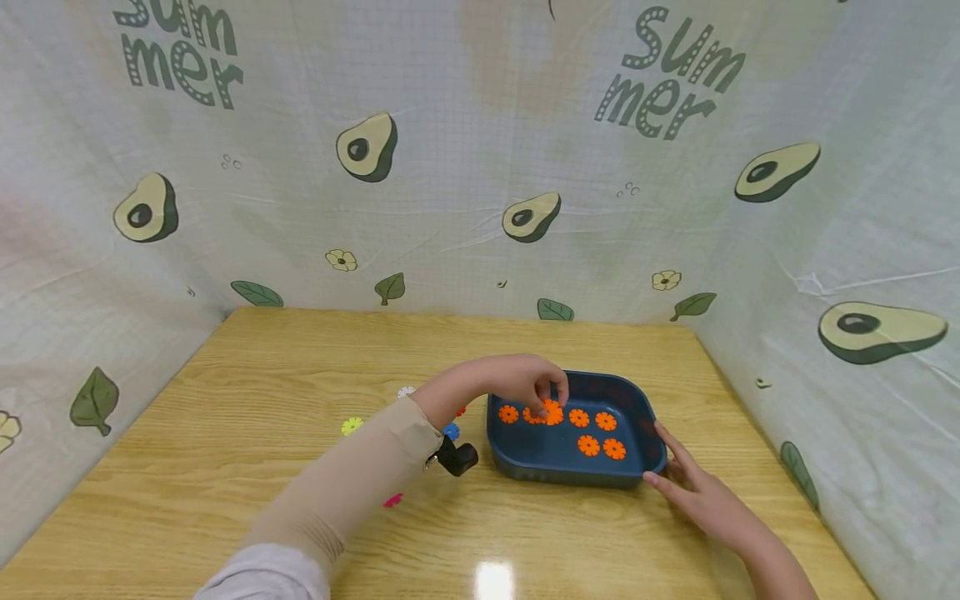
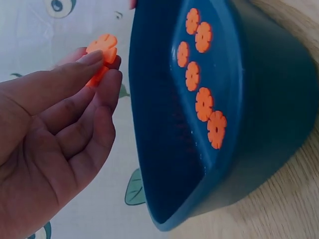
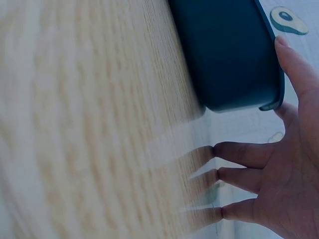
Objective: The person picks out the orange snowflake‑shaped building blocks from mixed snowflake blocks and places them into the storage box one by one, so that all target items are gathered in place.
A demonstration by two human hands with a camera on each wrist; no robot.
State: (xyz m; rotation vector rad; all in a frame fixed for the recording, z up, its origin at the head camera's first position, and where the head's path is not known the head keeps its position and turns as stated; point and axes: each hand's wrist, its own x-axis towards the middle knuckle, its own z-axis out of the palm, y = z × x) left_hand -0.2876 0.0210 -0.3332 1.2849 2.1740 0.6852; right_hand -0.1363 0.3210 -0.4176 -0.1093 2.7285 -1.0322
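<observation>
My left hand (image 1: pixel 525 379) is over the left part of a dark blue tray (image 1: pixel 570 477). Its thumb and fingertips pinch an orange notched plastic disc (image 2: pixel 103 47), flower-shaped; in the left wrist view more orange shows below the thumb. Several matching orange discs (image 2: pixel 203 104) lie flat on the tray floor, one partly hidden behind the held disc in the head view. At the tray's right front corner, my right hand (image 1: pixel 708 504) touches the rim with thumb and forefinger. Its other fingers (image 3: pixel 244 154) are spread and straight, fingertips down on the table.
Left of the tray, loose discs lie on the wooden table (image 1: pixel 585 542): lime (image 1: pixel 352 426), white (image 1: pixel 406 391), blue (image 1: pixel 452 431), red (image 1: pixel 461 411) and pink (image 1: pixel 393 501). The left forearm partly covers this area. A printed curtain (image 1: pixel 450 250) encloses the table's back and sides.
</observation>
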